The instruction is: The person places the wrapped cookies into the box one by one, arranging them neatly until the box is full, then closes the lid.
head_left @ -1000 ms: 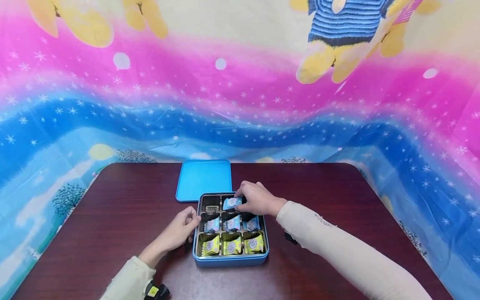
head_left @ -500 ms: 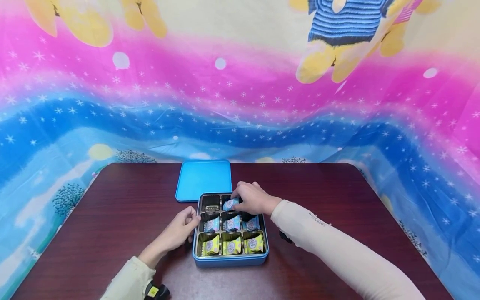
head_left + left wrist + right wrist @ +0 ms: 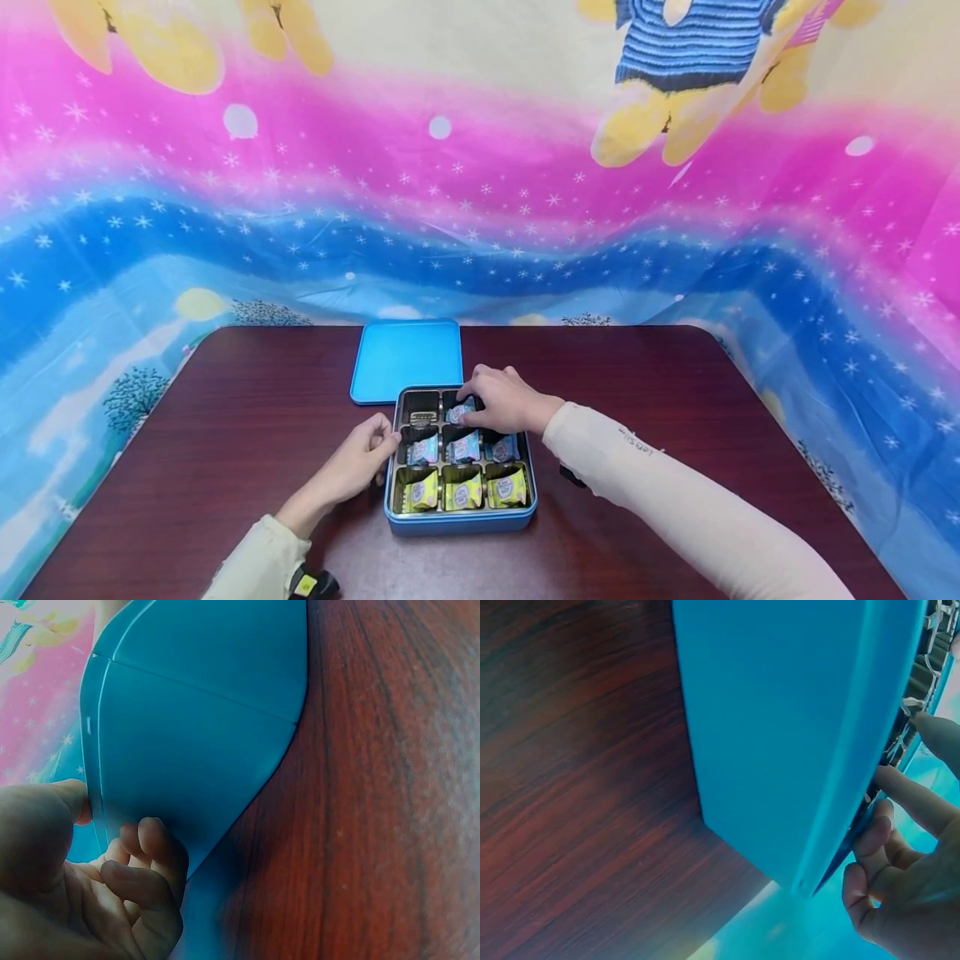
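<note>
A blue square tin [image 3: 461,525] stands on the table with its gold-brown divided insert exposed. At its left side, my left hand [image 3: 360,454] has the thumb at the rim; in the left wrist view the loosely curled fingers [image 3: 142,889] lie against the outer wall. My right hand [image 3: 510,400] reaches over the back right corner and pinches a blue-wrapped candy [image 3: 459,411] in the back middle compartment. Blue-wrapped candies [image 3: 463,447] fill the middle row, yellow-green ones [image 3: 463,492] the front row. The back left compartment [image 3: 422,408] holds no candy; the back right one is hidden under my hand.
The tin's light blue lid [image 3: 408,358] lies behind it to the left, near the table's far edge. The dark red wooden table [image 3: 637,375] ends at a printed cloth backdrop [image 3: 480,208] on three sides.
My right hand has shifted slightly left and lower over the back middle compartment, the blue candy sitting a bit lower and more covered by the fingers. My left hand stays in place.
</note>
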`<move>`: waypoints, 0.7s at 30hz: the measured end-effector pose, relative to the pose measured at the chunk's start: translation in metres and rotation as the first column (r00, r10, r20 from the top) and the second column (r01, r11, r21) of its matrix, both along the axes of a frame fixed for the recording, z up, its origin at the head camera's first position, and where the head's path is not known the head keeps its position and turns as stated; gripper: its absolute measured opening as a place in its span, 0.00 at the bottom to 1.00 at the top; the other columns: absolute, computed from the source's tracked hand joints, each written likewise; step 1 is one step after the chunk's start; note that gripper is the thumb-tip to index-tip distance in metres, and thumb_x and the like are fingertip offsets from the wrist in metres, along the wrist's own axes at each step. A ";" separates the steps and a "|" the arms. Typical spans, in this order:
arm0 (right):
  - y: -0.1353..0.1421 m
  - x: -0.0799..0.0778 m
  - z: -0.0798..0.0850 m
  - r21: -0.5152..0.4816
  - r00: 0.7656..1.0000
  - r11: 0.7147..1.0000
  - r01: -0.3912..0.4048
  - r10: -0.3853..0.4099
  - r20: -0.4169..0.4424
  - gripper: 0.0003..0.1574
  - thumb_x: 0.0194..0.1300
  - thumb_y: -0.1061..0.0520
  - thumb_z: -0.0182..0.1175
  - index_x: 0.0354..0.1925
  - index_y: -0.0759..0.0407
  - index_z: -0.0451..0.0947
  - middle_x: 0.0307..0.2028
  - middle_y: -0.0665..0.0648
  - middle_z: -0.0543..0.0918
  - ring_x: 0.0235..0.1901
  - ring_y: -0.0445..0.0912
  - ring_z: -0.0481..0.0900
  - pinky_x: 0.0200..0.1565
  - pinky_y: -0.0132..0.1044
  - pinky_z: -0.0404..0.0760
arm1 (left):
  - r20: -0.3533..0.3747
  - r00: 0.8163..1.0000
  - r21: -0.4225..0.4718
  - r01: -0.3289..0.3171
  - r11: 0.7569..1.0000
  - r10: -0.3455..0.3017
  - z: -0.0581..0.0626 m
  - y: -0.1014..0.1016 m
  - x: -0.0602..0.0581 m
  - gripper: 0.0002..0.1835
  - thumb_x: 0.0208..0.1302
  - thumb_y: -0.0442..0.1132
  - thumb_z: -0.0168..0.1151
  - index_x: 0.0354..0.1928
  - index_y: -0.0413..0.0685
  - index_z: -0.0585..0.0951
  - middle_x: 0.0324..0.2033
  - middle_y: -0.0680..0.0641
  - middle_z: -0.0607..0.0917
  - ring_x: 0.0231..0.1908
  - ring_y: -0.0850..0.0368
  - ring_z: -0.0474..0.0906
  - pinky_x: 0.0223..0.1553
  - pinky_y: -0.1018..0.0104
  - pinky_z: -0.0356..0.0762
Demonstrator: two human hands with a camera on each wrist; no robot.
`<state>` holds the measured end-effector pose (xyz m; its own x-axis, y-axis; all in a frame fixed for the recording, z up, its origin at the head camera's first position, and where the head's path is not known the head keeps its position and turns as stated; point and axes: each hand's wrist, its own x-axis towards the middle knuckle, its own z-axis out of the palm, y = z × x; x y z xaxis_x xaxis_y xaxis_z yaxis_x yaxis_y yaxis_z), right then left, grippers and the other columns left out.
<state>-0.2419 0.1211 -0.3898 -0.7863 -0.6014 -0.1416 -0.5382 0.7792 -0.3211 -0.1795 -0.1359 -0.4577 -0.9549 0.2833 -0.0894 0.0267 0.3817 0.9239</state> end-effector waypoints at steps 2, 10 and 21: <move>0.002 0.000 0.000 -0.025 1.000 1.000 0.006 -0.006 0.001 0.23 0.70 0.46 0.64 0.59 0.54 0.82 0.48 0.55 0.80 0.42 0.44 0.73 0.46 0.44 0.63 | 0.001 1.000 -0.005 -0.004 1.000 0.004 0.000 0.000 0.000 0.11 0.77 0.38 0.52 0.35 0.41 0.66 0.13 0.52 0.69 0.15 0.57 0.72 0.16 0.69 0.67; 0.010 0.001 0.005 -0.106 1.000 0.994 0.004 -0.003 0.003 0.21 0.71 0.49 0.63 0.58 0.56 0.82 0.50 0.56 0.82 0.45 0.47 0.77 0.50 0.48 0.66 | -0.002 1.000 -0.009 -0.010 1.000 0.010 -0.001 0.000 0.000 0.11 0.76 0.38 0.52 0.35 0.41 0.66 0.13 0.52 0.69 0.15 0.58 0.72 0.16 0.69 0.68; 0.021 0.001 0.009 -0.133 1.000 0.991 0.011 -0.012 -0.006 0.20 0.72 0.49 0.62 0.58 0.54 0.82 0.48 0.54 0.82 0.49 0.48 0.79 0.52 0.48 0.68 | 0.010 1.000 0.009 -0.015 1.000 0.015 -0.001 0.000 0.001 0.11 0.76 0.40 0.53 0.36 0.42 0.66 0.13 0.52 0.68 0.15 0.57 0.72 0.16 0.68 0.68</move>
<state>-0.2409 0.1416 -0.3807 -0.7939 -0.6056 -0.0550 -0.5323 0.7358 -0.4187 -0.1788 -0.1355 -0.4585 -0.9581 0.2697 -0.0961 0.0123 0.3739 0.9274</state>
